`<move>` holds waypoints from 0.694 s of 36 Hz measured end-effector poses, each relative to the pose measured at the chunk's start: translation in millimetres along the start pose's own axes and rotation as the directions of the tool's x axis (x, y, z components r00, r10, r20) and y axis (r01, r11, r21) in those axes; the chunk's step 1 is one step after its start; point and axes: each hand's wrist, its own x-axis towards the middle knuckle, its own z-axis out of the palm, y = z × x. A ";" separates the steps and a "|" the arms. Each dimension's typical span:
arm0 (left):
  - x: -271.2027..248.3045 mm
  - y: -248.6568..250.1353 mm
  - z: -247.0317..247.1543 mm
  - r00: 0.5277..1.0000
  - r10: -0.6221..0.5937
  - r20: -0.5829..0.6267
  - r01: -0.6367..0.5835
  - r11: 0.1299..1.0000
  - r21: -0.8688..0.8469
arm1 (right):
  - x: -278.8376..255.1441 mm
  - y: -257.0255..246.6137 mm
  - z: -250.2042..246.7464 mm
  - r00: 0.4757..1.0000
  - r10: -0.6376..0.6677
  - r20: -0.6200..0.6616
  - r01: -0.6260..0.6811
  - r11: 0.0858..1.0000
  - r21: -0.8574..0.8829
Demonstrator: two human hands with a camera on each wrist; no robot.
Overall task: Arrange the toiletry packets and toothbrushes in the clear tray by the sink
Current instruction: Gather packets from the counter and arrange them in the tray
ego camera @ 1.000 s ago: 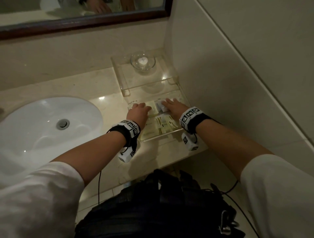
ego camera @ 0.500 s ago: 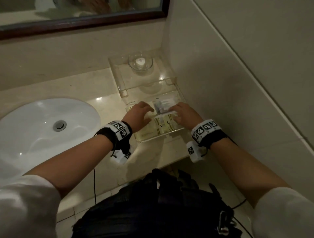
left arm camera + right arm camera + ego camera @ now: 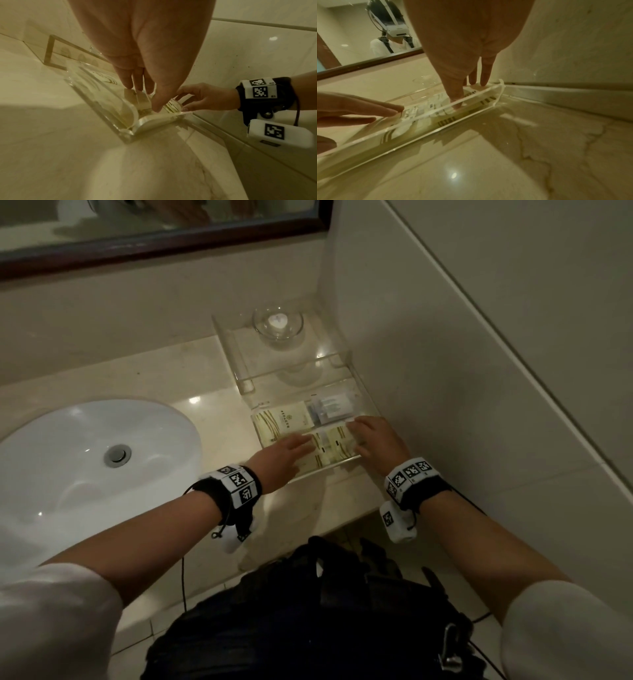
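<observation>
The clear tray lies on the counter between the sink and the side wall. At its back lie a cream packet with gold stripes and a clear white packet. Striped toothbrush packets fill the front. My left hand lies flat with straight fingers on their left ends. My right hand presses fingertips and thumb on their right ends. In the left wrist view my left hand touches the packets inside the tray. The right wrist view has my right hand reaching into the tray.
A white sink sits to the left. Behind the tray stands a raised clear shelf bearing a glass bowl. The tiled wall runs close along the tray's right side. A black bag hangs below the counter edge.
Both hands have drawn back from the tray's far end to its front packets, and the two back packets now show. My left fingers have straightened out.
</observation>
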 end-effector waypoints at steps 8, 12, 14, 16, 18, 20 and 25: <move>-7.6 -6.9 11.1 0.997 0.057 -0.055 -0.057 0.998 -0.001 | -0.9 -0.6 3.5 0.998 0.068 -0.002 -0.067 0.991 0.113; -10.7 -12.9 18.3 0.996 0.068 -0.065 -0.065 0.996 0.057 | -0.9 -2.6 5.4 0.995 0.095 0.006 -0.095 0.986 0.135; -11.9 -15.3 20.2 0.997 0.068 -0.045 -0.063 0.994 0.092 | -1.4 -5.7 6.3 0.990 0.139 0.009 -0.139 0.979 0.151; -12.7 -16.2 20.8 0.999 0.050 -0.020 -0.047 0.993 0.112 | -2.0 -8.5 7.3 0.984 0.177 0.009 -0.176 0.967 0.183; -12.1 -16.9 20.0 0.999 0.054 -0.006 -0.053 0.991 0.125 | -2.6 -10.3 7.7 0.981 0.195 0.003 -0.191 0.957 0.218; -10.5 -19.4 20.6 0.997 0.082 0.005 -0.082 0.989 0.125 | -3.4 -10.4 7.7 0.979 0.205 0.004 -0.199 0.949 0.243; -9.8 -21.2 20.5 0.997 0.076 -0.014 -0.075 0.996 0.051 | -5.7 -9.8 5.9 0.980 0.200 0.015 -0.196 0.938 0.287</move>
